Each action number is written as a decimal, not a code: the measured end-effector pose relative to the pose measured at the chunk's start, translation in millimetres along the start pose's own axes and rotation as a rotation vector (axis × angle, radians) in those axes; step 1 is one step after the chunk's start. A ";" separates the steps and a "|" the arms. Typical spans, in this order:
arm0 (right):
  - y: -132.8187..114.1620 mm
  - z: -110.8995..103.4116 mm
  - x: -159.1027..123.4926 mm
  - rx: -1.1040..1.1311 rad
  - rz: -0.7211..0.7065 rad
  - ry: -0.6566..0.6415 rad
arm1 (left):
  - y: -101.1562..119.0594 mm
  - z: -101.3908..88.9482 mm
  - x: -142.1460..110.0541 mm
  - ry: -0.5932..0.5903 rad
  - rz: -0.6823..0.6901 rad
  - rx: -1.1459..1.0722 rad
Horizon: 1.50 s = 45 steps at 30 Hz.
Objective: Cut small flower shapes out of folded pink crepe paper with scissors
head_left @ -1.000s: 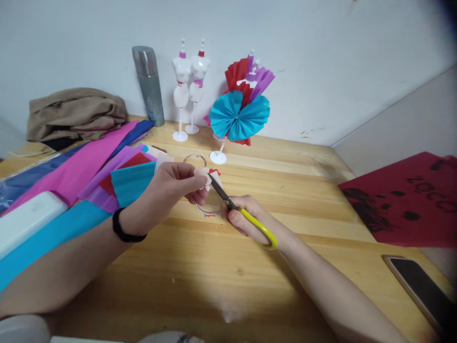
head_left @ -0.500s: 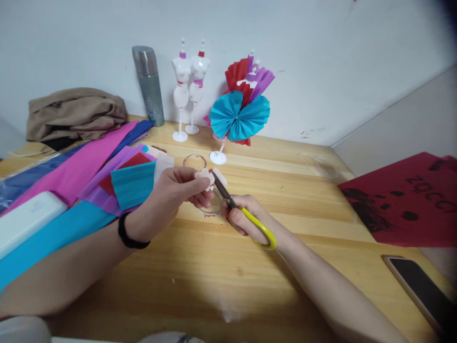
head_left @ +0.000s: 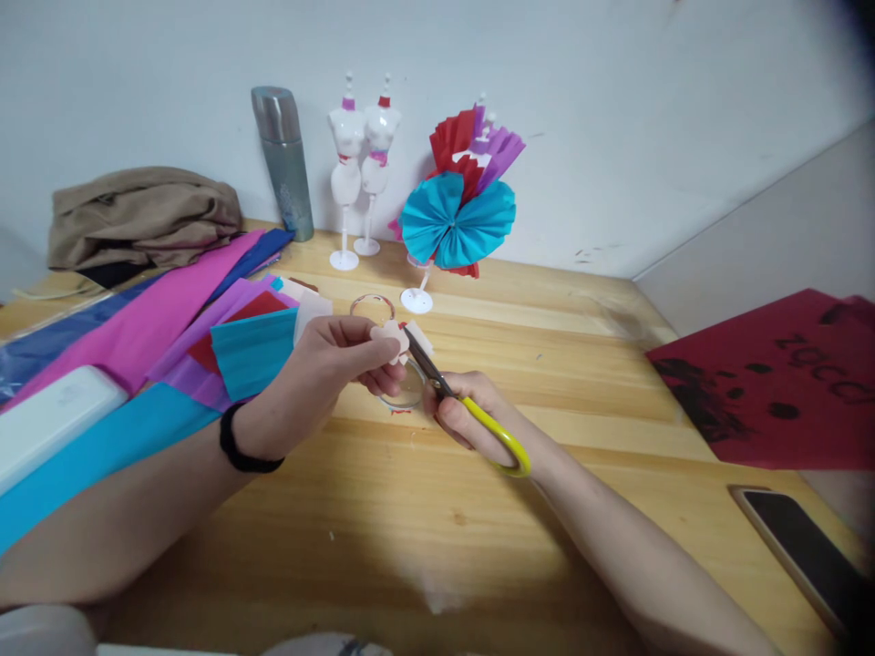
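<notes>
My left hand (head_left: pixel 324 369) pinches a small pale pink paper piece (head_left: pixel 391 338) above the wooden table (head_left: pixel 424 538). My right hand (head_left: pixel 471 419) grips yellow-handled scissors (head_left: pixel 471 415), whose dark blades reach up to the paper piece. Below the paper lies a clear tape roll (head_left: pixel 403 394) with a bit of red scrap beside it. A second clear ring (head_left: pixel 373 306) lies just behind my left hand.
Sheets of blue, pink, purple and red crepe paper (head_left: pixel 157 346) cover the left. At the back stand a steel flask (head_left: pixel 282 159), two white mannequin stands (head_left: pixel 362 173) and paper fans (head_left: pixel 458 214). A red sheet (head_left: pixel 779 383) and a phone (head_left: pixel 799 547) lie right.
My left hand has turned the paper piece slightly and the scissor blades have shifted along its edge. The arms stay almost in place.
</notes>
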State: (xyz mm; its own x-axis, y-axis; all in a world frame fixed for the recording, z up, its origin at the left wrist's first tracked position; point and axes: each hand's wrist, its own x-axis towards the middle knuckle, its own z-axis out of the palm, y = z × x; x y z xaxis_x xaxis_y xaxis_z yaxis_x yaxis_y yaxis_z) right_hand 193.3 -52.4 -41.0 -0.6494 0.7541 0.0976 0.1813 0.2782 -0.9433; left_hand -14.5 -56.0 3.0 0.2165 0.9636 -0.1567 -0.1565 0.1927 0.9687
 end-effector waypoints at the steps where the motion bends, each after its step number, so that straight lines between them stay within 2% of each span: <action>1: -0.2 0.0 0.1 0.003 0.000 0.002 | -0.7 -0.8 0.3 -0.004 0.005 0.002; 19: -2.7 -1.5 -0.3 -0.005 0.022 -0.025 | 4.2 -1.4 -0.6 0.006 0.045 0.092; 33: 1.1 -6.1 1.1 -0.068 -0.065 -0.053 | 6.6 -3.6 -0.5 0.017 0.037 0.104; 45: -2.1 -9.9 0.7 -0.089 -0.077 -0.061 | 6.5 -3.7 -1.0 0.006 0.055 0.096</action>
State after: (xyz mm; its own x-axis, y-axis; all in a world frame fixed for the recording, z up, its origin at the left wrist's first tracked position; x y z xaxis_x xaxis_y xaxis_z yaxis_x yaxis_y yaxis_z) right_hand 199.7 -46.6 -35.9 -0.7071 0.6917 0.1465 0.1924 0.3876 -0.9015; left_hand -19.3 -55.1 8.7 0.2047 0.9734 -0.1033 -0.0752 0.1209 0.9898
